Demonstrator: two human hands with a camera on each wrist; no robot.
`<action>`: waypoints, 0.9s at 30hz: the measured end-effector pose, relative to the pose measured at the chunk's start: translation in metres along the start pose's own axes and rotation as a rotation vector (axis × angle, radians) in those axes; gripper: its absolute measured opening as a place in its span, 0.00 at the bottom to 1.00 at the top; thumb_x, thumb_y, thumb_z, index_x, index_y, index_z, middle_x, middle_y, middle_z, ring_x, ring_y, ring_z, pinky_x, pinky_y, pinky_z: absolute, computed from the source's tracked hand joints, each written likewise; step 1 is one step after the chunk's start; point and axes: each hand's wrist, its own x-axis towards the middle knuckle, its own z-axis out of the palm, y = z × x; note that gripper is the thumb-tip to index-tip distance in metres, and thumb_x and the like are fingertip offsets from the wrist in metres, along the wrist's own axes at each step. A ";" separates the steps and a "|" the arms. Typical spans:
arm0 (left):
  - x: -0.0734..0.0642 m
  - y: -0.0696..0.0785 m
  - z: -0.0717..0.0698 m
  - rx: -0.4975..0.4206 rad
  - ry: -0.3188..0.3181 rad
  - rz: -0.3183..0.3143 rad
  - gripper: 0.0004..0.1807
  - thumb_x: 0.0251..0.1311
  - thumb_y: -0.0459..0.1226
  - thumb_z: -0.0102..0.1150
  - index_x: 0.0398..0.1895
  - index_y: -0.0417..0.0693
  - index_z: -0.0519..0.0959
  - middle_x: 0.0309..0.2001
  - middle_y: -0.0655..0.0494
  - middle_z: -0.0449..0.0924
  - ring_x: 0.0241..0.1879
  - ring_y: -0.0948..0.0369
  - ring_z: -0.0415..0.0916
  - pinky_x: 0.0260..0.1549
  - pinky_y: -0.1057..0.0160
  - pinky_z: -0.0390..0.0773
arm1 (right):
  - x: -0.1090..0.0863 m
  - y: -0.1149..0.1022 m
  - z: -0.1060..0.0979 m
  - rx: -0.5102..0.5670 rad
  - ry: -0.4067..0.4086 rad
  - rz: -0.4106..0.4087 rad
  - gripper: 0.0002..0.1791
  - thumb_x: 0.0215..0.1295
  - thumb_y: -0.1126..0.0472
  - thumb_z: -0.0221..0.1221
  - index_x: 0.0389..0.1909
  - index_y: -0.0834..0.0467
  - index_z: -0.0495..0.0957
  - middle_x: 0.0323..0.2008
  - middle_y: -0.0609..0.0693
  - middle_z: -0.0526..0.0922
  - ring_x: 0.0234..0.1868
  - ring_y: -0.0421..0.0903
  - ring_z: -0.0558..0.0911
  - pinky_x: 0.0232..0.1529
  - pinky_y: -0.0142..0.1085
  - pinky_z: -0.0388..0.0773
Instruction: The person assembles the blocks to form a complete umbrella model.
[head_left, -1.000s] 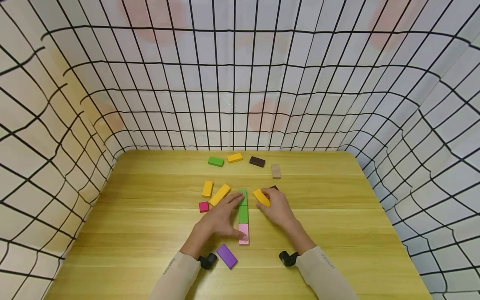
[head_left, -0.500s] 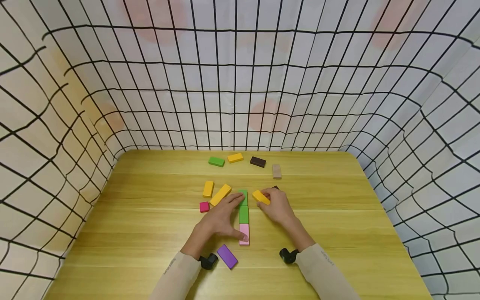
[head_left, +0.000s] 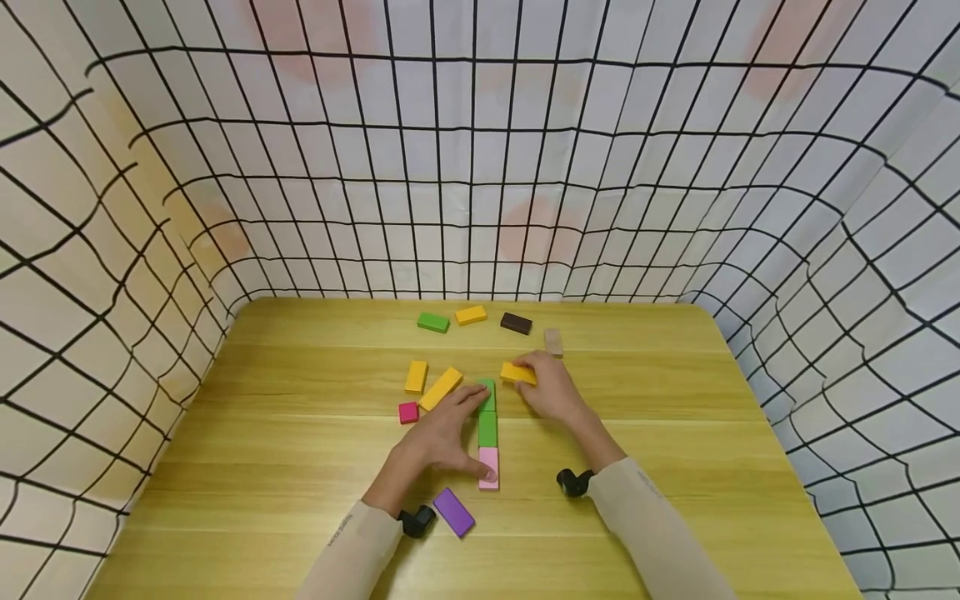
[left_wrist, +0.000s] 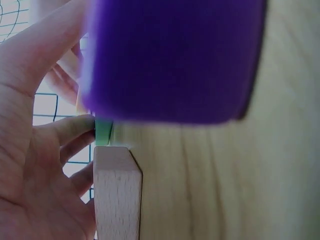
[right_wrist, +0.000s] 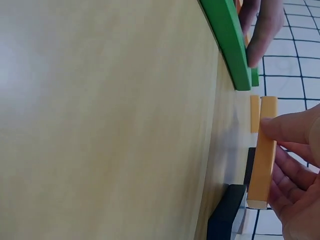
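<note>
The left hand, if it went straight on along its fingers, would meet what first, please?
Past the green block at its fingertips, the left hand would probably first meet the yellow block in the right hand, though their heights are hard to compare.

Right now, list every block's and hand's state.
Held yellow block, lifted
Right hand, pinching it
Left hand, spread along row
Pink block, in row
Middle green block, in row
End green block, in row
Purple block, lying
Red block, resting
Short yellow block, lying
Long yellow block, lying
Loose green block, lying
Far yellow block, lying
Far dark block, lying
Near dark block, partly shown
Pale block, lying
</note>
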 end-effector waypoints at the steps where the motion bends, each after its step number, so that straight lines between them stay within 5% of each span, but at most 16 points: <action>1: 0.000 0.000 0.000 0.002 -0.002 0.001 0.73 0.32 0.68 0.81 0.83 0.53 0.55 0.82 0.58 0.52 0.81 0.54 0.52 0.75 0.50 0.66 | 0.003 0.000 0.000 -0.009 0.001 -0.007 0.21 0.66 0.65 0.66 0.60 0.62 0.81 0.57 0.60 0.82 0.61 0.58 0.79 0.66 0.53 0.76; 27: -0.001 0.002 -0.002 -0.023 0.004 0.011 0.71 0.32 0.64 0.83 0.82 0.50 0.58 0.80 0.57 0.55 0.80 0.54 0.55 0.75 0.50 0.66 | 0.032 -0.002 0.027 -0.038 -0.064 -0.004 0.19 0.73 0.63 0.61 0.62 0.57 0.80 0.63 0.55 0.79 0.69 0.56 0.74 0.73 0.53 0.70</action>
